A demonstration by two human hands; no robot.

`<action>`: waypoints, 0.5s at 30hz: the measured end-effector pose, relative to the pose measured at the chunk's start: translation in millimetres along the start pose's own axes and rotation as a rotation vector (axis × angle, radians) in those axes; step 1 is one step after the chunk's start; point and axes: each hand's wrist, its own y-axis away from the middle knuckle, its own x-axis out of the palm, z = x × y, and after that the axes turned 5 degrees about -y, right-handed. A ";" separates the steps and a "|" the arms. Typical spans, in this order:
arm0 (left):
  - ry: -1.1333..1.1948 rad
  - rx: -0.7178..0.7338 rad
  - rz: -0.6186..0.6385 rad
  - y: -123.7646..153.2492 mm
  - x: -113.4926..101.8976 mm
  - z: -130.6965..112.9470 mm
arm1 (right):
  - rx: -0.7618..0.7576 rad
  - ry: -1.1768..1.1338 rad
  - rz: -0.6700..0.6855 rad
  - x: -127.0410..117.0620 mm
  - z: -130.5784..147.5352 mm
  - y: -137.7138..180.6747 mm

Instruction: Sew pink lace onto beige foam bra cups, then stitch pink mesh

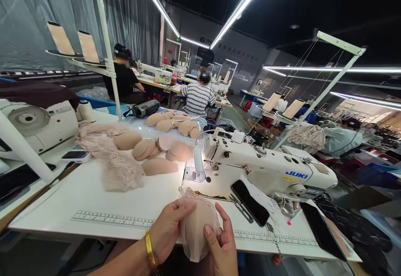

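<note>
My left hand (168,229) pinches the upper left edge of a beige bra cup (198,226) covered in sheer mesh. A yellow bracelet (149,249) circles my left wrist. At the cup's right side, my right hand (224,242) grips it with the thumb on top and the index finger lifted. The cup is held over the table's front edge, just in front of the needle area of a white JUKI sewing machine (263,161). Loose beige lace fabric (120,171) lies to the left, beside stacked beige cup pads (146,148).
Thread snips (242,209) and a black phone (250,203) lie right of my hands. A ruler strip (115,219) runs along the front edge. More pads (178,123) and a camcorder (145,108) are further back. Two people (199,92) sit at machines ahead.
</note>
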 end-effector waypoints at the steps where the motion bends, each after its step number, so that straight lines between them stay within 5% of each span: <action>1: 0.005 0.003 -0.008 -0.6 0.4 -0.4 | -0.004 -0.007 0.005 -1.0 -1.0 -0.5; 8: 0.005 -0.026 0.013 -2.3 2.9 4.3 | -0.096 0.015 0.005 -0.9 11.8 -10.3; 15: -0.051 -0.065 0.086 2.2 3.7 4.6 | 0.052 -0.137 0.139 18.7 38.3 -14.1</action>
